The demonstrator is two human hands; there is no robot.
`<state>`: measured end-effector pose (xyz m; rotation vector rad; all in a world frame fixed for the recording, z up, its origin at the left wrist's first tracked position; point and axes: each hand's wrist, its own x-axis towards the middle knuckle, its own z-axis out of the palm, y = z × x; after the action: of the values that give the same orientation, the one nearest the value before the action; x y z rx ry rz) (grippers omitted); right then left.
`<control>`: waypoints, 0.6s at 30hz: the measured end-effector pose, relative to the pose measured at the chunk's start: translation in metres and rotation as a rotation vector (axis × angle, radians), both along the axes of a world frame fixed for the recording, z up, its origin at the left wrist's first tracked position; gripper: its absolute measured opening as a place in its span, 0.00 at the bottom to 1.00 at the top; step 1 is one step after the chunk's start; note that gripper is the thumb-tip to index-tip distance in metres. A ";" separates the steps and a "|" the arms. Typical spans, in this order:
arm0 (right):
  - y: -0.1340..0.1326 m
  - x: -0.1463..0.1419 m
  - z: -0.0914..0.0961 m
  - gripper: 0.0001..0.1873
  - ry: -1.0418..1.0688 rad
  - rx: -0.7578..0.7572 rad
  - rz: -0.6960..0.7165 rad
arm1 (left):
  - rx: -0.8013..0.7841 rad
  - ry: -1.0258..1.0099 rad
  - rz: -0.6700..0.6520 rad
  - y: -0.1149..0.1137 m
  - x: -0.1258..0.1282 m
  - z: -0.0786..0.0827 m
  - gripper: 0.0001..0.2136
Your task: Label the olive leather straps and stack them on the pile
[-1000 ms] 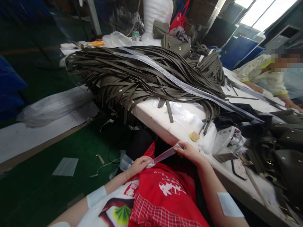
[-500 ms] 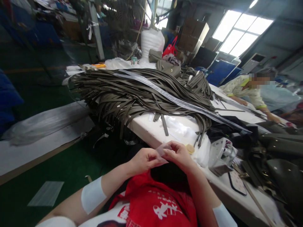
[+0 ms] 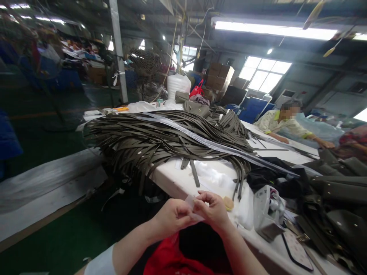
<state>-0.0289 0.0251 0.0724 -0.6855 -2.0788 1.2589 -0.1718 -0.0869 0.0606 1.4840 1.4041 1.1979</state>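
My left hand (image 3: 173, 218) and my right hand (image 3: 212, 211) meet in front of my lap, just off the table's near edge. Between them is a small whitish translucent piece (image 3: 189, 199), like thin film or paper; its kind is unclear. Left thumb and fingers pinch its lower side, while the right fingertips grip it from the other end. Part of the piece is hidden by the fingers. Near my right hand lies a round yellowish item (image 3: 228, 203) on the table. Beyond the hands is a large heap of dark olive straps (image 3: 172, 133), with a pale strip (image 3: 197, 139) across it.
The white table (image 3: 166, 173) has an open box (image 3: 268, 214), a patterned phone-like item (image 3: 298, 250) and dark olive bags (image 3: 341, 214) on the right. A co-worker (image 3: 282, 120) leans over the far right side. White wrapped material (image 3: 48, 183) lies on the floor at left.
My view has tilted upward, so ceiling lights now show and less of my lap does. Both hands have stayed together on the whitish piece, the fingers shifting slightly.
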 end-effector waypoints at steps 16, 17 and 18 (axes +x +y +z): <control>-0.002 0.014 0.017 0.14 0.076 -0.036 0.154 | 0.082 -0.049 0.122 0.000 -0.006 0.004 0.16; -0.005 0.014 0.017 0.12 0.031 -0.028 0.173 | 0.091 -0.044 0.132 0.001 -0.008 0.003 0.16; -0.007 0.014 0.015 0.10 -0.008 -0.017 0.177 | 0.098 -0.032 0.135 0.001 -0.011 0.003 0.16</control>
<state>-0.0153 0.0184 0.0878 -0.5234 -2.1765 1.3734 -0.1825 -0.0862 0.0634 1.4480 1.4623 1.3854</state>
